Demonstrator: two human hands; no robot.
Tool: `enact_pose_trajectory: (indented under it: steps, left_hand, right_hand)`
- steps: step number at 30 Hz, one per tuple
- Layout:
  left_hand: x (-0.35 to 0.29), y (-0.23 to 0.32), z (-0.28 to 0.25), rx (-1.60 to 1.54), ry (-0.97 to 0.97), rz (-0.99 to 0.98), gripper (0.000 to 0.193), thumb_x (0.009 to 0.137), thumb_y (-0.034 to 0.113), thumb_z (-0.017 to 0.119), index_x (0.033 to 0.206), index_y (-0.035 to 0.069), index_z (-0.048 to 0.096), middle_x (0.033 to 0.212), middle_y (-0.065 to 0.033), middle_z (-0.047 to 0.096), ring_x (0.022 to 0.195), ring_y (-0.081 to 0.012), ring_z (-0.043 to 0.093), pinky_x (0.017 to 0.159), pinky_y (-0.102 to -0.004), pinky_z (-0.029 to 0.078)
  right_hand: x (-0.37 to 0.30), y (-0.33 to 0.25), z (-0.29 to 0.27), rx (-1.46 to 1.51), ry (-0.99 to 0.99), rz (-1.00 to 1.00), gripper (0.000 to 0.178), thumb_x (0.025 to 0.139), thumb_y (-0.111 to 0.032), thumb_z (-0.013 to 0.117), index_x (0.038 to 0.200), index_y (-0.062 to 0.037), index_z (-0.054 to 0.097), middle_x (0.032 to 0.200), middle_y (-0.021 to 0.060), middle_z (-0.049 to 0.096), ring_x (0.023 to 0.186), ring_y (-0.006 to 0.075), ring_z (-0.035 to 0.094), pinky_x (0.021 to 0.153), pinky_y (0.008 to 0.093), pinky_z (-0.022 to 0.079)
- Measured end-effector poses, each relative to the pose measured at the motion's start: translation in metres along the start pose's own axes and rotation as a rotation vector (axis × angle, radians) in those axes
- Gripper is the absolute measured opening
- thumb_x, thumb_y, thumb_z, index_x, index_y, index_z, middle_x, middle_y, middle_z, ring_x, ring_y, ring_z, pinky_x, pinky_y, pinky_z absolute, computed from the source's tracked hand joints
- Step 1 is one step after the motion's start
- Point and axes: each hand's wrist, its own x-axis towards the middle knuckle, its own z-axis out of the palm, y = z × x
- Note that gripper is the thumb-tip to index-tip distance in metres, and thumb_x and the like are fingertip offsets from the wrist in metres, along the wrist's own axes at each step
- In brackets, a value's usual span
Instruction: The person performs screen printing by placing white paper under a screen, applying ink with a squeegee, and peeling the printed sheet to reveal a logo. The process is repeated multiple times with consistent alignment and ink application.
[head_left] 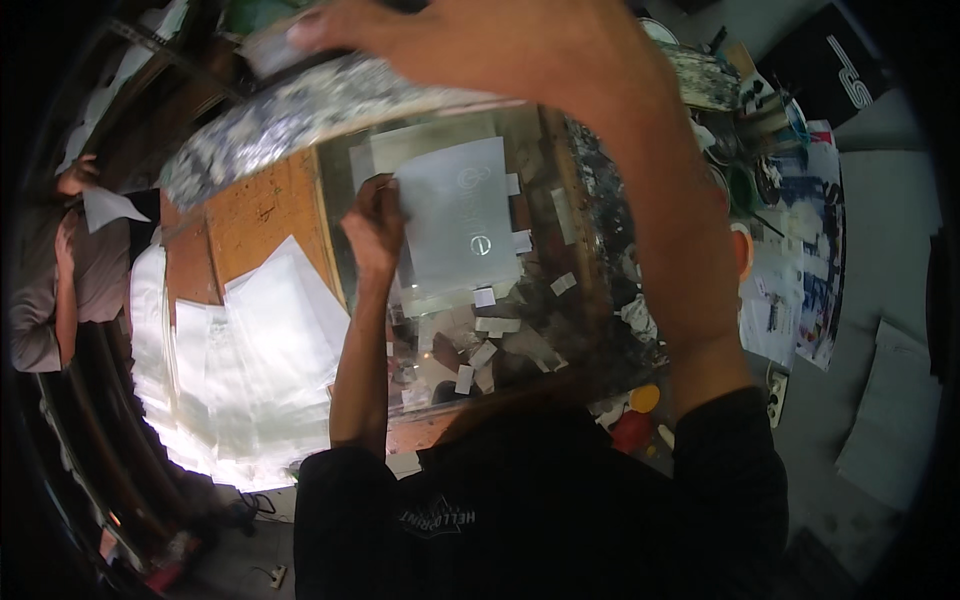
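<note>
A white sheet [440, 220] with faint pale printed marks lies on a glass-topped table [420, 345]. My left hand [375, 222] has its fingers pinched at the sheet's left edge. Higher up and closer to the camera, my right hand [510, 45] grips the long paint-smeared frame [290, 110], which is raised above the far side of the glass. Part of that hand is cut off by the picture's upper edge. Several small white paper tabs [483, 355] are scattered on the glass beside and below the sheet.
Overlapping white sheets [270, 350] cover the left side by an orange-brown board [265, 215]. At far left, another person [95, 275] holds a white sheet [108, 208]. Paint pots and tools [765, 130] crowd the right, with a red container [631, 431] near my right elbow.
</note>
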Motion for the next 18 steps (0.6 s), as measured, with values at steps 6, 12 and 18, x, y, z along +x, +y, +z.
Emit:
enact_pose_trajectory:
  steps: [6, 12, 18]
  left_hand:
    - [0.050, -0.128, -0.198, 0.173, 0.380, -0.142, 0.024, 0.096, 0.013, 0.065, 0.107, -0.008, 0.070, 0.072, -0.0170, 0.069, 0.058, -0.0204, 0.066, 0.058, -0.0336, 0.052]
    - [-0.048, -0.177, -0.305, 0.875, 0.640, 0.221, 0.062, 0.094, 0.017, 0.066, 0.145, -0.010, 0.043, 0.152, -0.0337, 0.040, 0.142, -0.0477, 0.040, 0.116, -0.0501, 0.036]
    - [-0.168, -0.107, -0.103, 0.856, -0.044, 0.150, 0.063, 0.102, 0.045, 0.053, 0.157, 0.017, 0.042, 0.167, -0.0239, 0.021, 0.155, -0.0486, 0.011, 0.115, -0.0779, 0.004]
  right_hand:
    - [0.025, 0.017, 0.035, -0.204, 0.412, -0.250, 0.067, 0.089, -0.066, 0.066, 0.097, -0.0010, 0.076, 0.085, 0.0159, 0.075, 0.078, 0.0262, 0.073, 0.076, 0.0370, 0.056]
    - [0.017, 0.007, 0.024, -0.174, 0.186, 0.046, 0.073, 0.086, -0.069, 0.067, 0.110, -0.0007, 0.077, 0.089, 0.0217, 0.075, 0.083, 0.0347, 0.074, 0.079, 0.0419, 0.055]
    - [0.015, 0.030, 0.036, -0.286, 0.420, -0.192, 0.068, 0.090, -0.068, 0.063, 0.096, -0.0013, 0.077, 0.084, 0.0154, 0.075, 0.071, 0.0281, 0.070, 0.070, 0.0393, 0.054]
